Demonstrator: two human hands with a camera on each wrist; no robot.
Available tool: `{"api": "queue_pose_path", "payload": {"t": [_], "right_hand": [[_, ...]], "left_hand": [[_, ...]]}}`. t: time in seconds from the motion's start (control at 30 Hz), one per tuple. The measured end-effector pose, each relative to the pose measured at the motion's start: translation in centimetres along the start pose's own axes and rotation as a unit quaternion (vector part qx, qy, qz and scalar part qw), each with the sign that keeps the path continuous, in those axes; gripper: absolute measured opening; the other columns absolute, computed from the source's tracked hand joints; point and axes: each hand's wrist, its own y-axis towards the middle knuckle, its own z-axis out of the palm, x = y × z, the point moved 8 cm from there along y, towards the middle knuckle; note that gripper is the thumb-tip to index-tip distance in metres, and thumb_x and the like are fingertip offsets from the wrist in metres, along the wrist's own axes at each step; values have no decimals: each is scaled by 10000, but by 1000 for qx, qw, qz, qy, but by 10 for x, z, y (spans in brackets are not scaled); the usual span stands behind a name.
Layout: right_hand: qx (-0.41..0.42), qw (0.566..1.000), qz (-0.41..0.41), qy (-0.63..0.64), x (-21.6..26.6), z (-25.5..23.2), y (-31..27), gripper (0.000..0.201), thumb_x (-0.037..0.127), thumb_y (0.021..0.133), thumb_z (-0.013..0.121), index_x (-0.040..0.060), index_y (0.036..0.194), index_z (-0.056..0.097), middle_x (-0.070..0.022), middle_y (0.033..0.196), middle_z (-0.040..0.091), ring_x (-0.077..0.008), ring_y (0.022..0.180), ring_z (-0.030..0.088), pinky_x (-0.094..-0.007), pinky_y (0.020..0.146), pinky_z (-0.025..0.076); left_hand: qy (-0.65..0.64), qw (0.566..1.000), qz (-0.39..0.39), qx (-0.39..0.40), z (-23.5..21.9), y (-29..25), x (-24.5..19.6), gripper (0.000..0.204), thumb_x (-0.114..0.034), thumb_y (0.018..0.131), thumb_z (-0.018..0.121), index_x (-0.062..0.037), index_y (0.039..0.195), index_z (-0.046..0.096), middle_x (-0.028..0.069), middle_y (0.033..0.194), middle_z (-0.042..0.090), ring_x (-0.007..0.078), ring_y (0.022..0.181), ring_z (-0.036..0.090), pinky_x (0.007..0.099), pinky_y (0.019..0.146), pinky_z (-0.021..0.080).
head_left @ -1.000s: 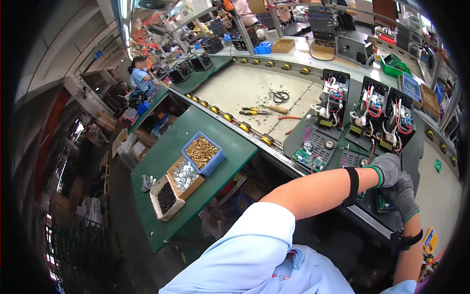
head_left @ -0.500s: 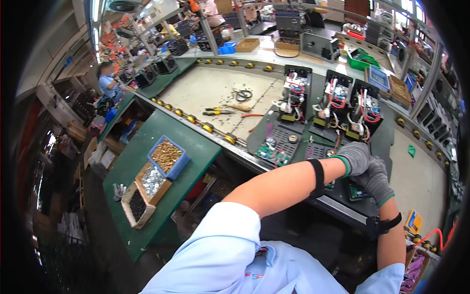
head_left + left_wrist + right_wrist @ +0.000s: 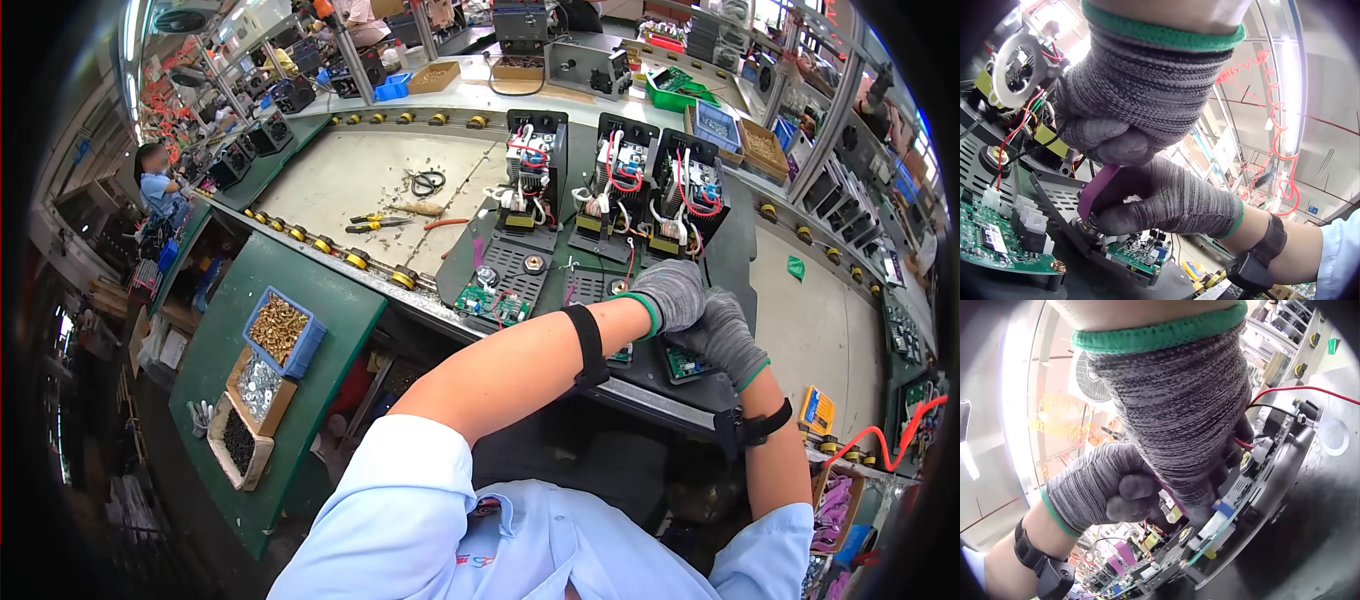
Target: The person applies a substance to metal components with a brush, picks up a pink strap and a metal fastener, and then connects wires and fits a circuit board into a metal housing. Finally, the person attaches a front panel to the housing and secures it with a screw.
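Observation:
Both hands wear grey knit gloves with green cuffs and meet over the right-hand chassis plate. The left hand [image 3: 672,296] has its fingers curled at the upper end of a purple strip [image 3: 1099,189]. Close beside it, the right hand [image 3: 722,338] pinches the strip lower down, its thumb near a round metal terminal [image 3: 1089,229]. Beneath the right hand, a green circuit board [image 3: 1138,253] is fixed on the slotted black plate. The strip is mostly hidden by the gloves in the head view.
Three upright wired units [image 3: 690,195] stand behind the plates. Pliers [image 3: 375,222] lie on the pale conveyor surface. Bins of brass parts [image 3: 277,330], washers [image 3: 258,385] and black screws [image 3: 238,441] sit on a green side table [image 3: 330,300]. Rollers [image 3: 404,277] line the conveyor edge.
The head view has swung rightward, so the scene slides left across it. Both hands stay together over the same plate, with little visible change in their hold.

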Motion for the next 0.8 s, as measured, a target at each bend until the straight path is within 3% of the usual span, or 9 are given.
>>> {"api": "queue_pose_path", "payload": {"t": [0.07, 0.13, 0.27, 0.33, 0.47, 0.53, 0.6, 0.67, 0.8], "right_hand": [[-22, 998, 3, -61, 6, -9, -1, 497, 558, 734, 798, 169, 1042, 764, -91, 1066, 764, -317, 1040, 684, -404, 937, 522], [10, 997, -11, -70, 3, 0, 4, 593, 507, 738, 824, 125, 1175, 703, -115, 1163, 721, -325, 1080, 673, -417, 955, 534], [7, 999, -26, -31, 6, 7, 5, 518, 525, 743, 806, 153, 1098, 743, -93, 1123, 749, -320, 1050, 679, -413, 953, 513], [-43, 997, -35, -48, 15, -6, 0, 562, 544, 736, 808, 141, 1119, 729, -100, 1124, 741, -329, 1056, 668, -423, 945, 513], [-39, 996, -15, -84, 13, -2, -1, 564, 542, 739, 809, 134, 1119, 725, -105, 1114, 736, -333, 1056, 660, -426, 939, 512], [-26, 993, 26, -115, 17, -5, -2, 555, 537, 735, 817, 132, 1103, 728, -106, 1092, 737, -334, 1032, 663, -428, 929, 515], [-15, 988, 38, -150, 2, 6, 0, 613, 576, 717, 814, 177, 1172, 714, -106, 1072, 752, -325, 1048, 695, -429, 939, 537], [1, 998, 11, -54, -5, 12, 1, 620, 600, 732, 792, 179, 1181, 714, -116, 1118, 751, -337, 1042, 702, -445, 912, 545], [56, 992, 13, -115, -8, 14, 1, 543, 567, 758, 772, 191, 1148, 735, -103, 1138, 752, -341, 1024, 709, -451, 891, 556]], "left_hand": [[-15, 1000, -3, -2, -1, -2, -2, 318, -221, 896, 607, 46, 1014, 732, 290, 961, 729, 432, 977, 720, 478, 870, 574], [-26, 1000, -9, -9, 1, 0, 3, 320, -220, 898, 603, 51, 1013, 728, 292, 962, 729, 435, 972, 720, 480, 871, 573], [-12, 1000, -5, -7, 5, 0, 5, 305, -210, 901, 592, 49, 999, 722, 303, 962, 725, 442, 964, 718, 487, 870, 570], [-54, 998, -34, -13, 3, -2, 7, 296, -199, 907, 589, 38, 1026, 721, 299, 970, 728, 435, 964, 722, 488, 868, 570], [-3, 999, 6, -38, 4, -2, 0, 292, -205, 912, 595, 38, 1008, 726, 287, 967, 733, 434, 965, 723, 485, 864, 574], [1, 999, 6, -50, 2, -6, 0, 281, -200, 907, 598, 31, 984, 739, 275, 976, 737, 424, 967, 727, 478, 855, 579], [76, 995, 65, -19, 9, -6, -7, 268, -192, 893, 608, 17, 964, 760, 266, 981, 742, 409, 965, 734, 471, 848, 583], [14, 998, 21, -63, 5, -7, -1, 246, -182, 877, 630, 6, 935, 778, 259, 970, 745, 395, 952, 741, 466, 846, 584], [-9, 998, 30, -54, 6, -5, 1, 294, -213, 901, 614, 31, 1019, 728, 269, 968, 742, 407, 960, 734, 473, 842, 582]]}}
